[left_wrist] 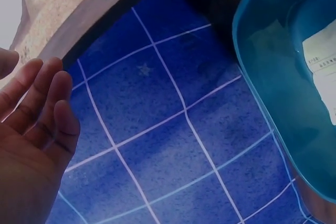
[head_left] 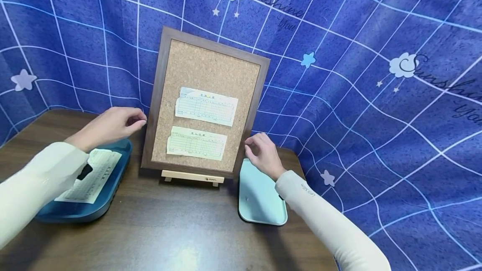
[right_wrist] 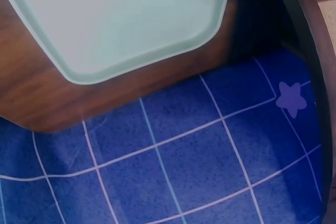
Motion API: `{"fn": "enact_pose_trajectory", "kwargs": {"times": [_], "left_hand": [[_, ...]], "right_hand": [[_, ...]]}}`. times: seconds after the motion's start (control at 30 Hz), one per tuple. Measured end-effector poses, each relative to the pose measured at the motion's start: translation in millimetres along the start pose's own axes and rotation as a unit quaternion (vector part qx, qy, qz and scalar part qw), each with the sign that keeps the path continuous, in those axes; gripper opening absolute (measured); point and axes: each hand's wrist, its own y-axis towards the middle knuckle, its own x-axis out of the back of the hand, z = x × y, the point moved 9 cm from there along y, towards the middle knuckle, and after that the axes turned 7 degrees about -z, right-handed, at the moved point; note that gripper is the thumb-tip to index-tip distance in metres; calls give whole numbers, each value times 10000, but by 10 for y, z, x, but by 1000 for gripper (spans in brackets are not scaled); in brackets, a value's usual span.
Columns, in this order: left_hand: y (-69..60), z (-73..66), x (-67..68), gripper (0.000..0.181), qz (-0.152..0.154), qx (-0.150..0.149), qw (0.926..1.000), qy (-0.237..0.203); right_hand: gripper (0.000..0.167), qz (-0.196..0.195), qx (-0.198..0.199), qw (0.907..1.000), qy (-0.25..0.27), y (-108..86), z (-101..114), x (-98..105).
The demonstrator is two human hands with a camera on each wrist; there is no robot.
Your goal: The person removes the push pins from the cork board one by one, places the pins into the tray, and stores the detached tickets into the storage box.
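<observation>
A framed cork board [head_left: 214, 66] leans upright on a small wooden stand [head_left: 192, 176]. Two printed paper slips lie flat on the cork: a bluish-white slip [head_left: 206, 107] above and a greenish slip [head_left: 196, 144] below. My left hand [head_left: 119, 123] hovers just left of the frame, its fingers loosely bent and holding nothing; the left wrist view shows the same relaxed fingers [left_wrist: 62, 116]. Beside the frame's lower right side is my right hand [head_left: 263, 153], loosely curled with nothing visible in it. Whether its fingertips touch the frame, I cannot tell. The right wrist view does not show this hand.
A dark blue tray [head_left: 109, 204] with printed paper slips [head_left: 96, 175] stands on the left of the brown table [head_left: 162, 229], below my left forearm. On the right lies a pale mint tray [head_left: 260, 198], partly under my right hand. A blue patterned curtain [head_left: 339, 53] hangs behind.
</observation>
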Motion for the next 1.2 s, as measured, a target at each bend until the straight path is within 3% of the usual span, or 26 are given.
{"fn": "enact_pose_trajectory", "kwargs": {"times": [0.2, 0.83, 1.2], "left_hand": [[30, -43, -37, 8, 113, 121, 9998, -69], [170, -219, -69, 8, -212, 284, 9991, -222], [234, -250, -51, 11, -423, 683, 9967, -126]], "right_hand": [[6, 50, 32, 10000, 59, 108, 47, -18], [8, 52, 348, 9994, 31, 440, 249, -83], [7, 212, 308, 9991, -174, 606, 349, -127]]}}
